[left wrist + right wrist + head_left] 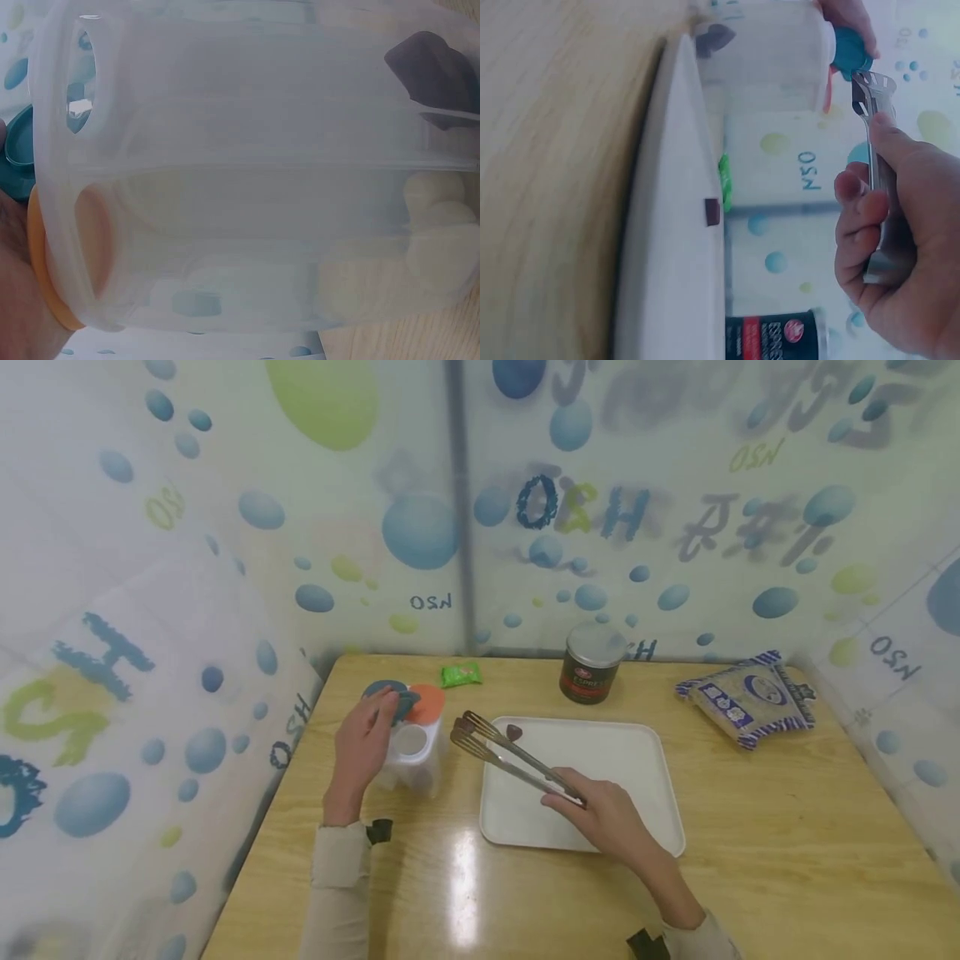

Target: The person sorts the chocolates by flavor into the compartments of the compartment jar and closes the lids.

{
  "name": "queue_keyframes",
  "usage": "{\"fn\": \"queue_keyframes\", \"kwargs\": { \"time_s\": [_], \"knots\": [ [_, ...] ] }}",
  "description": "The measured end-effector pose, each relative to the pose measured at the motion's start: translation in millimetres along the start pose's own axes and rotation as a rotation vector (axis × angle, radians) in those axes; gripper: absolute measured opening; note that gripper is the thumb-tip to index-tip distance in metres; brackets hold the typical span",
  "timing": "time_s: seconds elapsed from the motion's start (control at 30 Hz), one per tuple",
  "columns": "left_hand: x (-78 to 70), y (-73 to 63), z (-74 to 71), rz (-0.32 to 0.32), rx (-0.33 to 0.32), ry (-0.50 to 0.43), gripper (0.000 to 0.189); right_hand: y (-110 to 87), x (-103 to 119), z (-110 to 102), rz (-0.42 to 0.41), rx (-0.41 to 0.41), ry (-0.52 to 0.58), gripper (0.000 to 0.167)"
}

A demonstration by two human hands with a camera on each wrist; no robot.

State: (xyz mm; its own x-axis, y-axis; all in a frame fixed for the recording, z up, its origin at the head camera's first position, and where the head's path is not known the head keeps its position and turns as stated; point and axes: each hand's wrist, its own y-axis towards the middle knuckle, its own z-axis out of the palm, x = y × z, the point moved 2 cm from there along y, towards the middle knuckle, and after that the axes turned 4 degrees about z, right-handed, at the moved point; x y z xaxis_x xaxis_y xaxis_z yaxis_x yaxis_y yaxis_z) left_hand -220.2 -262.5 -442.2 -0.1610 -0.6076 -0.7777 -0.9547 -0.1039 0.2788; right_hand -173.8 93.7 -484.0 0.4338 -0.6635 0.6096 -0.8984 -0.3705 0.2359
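Observation:
My left hand pinches a teal lid at the top of a translucent divided container. One round opening is uncovered beside the orange lid. Inside, dark pieces and pale rounded pieces lie in separate compartments. My right hand grips metal tongs, whose tips hold a small dark brown piece right of the container, near the opening. Another dark brown piece lies on the white tray, below the tongs.
A green wrapped packet lies behind the container. Towards the back stands a dark espresso tin with a silver lid. The blue-and-clear bag is at the back right. Patterned walls border the wooden table.

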Motion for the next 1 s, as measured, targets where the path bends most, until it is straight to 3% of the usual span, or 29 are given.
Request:
{"fn": "queue_keyframes", "kwargs": {
  "time_s": [0.23,0.47,0.77,1.0],
  "knots": [
    [1.3,0.1,-1.5,0.010,-0.009,-0.006,0.053,19.3,25,3,-0.057,0.023,-0.022,0.034],
    [0.5,-0.1,-0.1,0.021,-0.009,-0.010,0.053,30.5,34,14,-0.094,0.068,-0.042,0.026],
    [-1.7,-1.7,1.0,0.033,-0.013,0.003,0.051,37.4,40,20,-0.070,0.124,-0.033,0.029],
    [-0.3,-0.8,0.3,0.029,-0.013,0.007,0.052,37.5,40,20,-0.062,0.115,-0.049,0.028]
  ]
}}
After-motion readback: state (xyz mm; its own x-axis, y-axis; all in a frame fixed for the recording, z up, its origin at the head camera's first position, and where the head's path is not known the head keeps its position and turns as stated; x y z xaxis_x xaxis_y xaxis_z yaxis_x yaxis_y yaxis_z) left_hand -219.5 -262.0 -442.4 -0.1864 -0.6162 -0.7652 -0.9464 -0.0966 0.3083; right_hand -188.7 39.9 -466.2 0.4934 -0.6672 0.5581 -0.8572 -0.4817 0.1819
